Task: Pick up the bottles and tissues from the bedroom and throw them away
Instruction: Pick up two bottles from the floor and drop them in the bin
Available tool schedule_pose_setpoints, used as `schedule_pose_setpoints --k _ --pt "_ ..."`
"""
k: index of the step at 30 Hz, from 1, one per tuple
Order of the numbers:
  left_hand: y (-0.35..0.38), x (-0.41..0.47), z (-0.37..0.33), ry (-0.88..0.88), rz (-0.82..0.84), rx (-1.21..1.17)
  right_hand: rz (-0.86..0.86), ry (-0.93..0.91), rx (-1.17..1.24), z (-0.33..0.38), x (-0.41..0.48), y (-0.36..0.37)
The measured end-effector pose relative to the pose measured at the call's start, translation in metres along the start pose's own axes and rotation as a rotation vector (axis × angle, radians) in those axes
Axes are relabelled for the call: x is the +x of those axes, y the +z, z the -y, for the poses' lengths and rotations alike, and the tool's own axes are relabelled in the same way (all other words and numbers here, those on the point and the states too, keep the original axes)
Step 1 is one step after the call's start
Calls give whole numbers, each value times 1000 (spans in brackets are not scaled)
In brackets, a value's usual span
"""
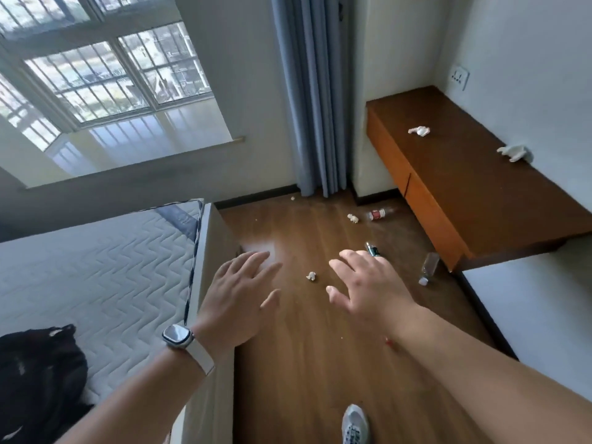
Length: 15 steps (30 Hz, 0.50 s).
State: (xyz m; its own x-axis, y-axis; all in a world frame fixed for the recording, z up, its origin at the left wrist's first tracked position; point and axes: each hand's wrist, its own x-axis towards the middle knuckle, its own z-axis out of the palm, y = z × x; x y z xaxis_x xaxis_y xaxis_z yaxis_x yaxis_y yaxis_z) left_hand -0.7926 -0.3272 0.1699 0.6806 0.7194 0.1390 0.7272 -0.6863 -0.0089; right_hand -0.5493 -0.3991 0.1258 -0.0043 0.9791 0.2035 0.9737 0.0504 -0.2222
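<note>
Bottles lie scattered on the wooden floor (304, 363). A red-label bottle (379, 214) is on its side near the far wall, close to the table (474, 200). A green bottle (372, 249) lies nearer, its lower end hidden behind the right hand's fingertips. A clear bottle (429, 269) rests by the table's near corner, cap end toward the camera. Crumpled tissues lie among them. One wad (353, 217) sits just left of the red-label bottle, a second wad (311, 276) shows between the two hands, and a tiny scrap (292, 197) lies by the skirting near the blue curtain (310, 91). Two more are on the table: a mid-top tissue (419, 131) and a wall-side tissue (515, 153) touching the white wall. The left hand (238, 294) reaches forward palm down, fingers straight and slightly spread, holding nothing; a watch (177, 336) with a pale strap is on its wrist. The right hand (368, 283) is likewise flat and spread and grips nothing. Both hover above the floor beside the bed (96, 267), whose bare quilted mattress carries a black bundle (38, 379) at its near end. A pale shoe (355, 424) shows at the bottom edge, and a barred window (112, 75) fills the upper left.
</note>
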Motion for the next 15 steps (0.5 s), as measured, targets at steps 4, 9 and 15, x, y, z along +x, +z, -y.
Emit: schedule_pose_setpoints --k 4,9,15 --pt "3 63 -16 119 -4 -8 13 39 -49 -34 12 -8" --pt "12 120 -23 211 -10 -21 39 176 -59 -71 27 -26" --pt "37 180 -18 292 -25 -90 64 279 -82 -101 46 -35"
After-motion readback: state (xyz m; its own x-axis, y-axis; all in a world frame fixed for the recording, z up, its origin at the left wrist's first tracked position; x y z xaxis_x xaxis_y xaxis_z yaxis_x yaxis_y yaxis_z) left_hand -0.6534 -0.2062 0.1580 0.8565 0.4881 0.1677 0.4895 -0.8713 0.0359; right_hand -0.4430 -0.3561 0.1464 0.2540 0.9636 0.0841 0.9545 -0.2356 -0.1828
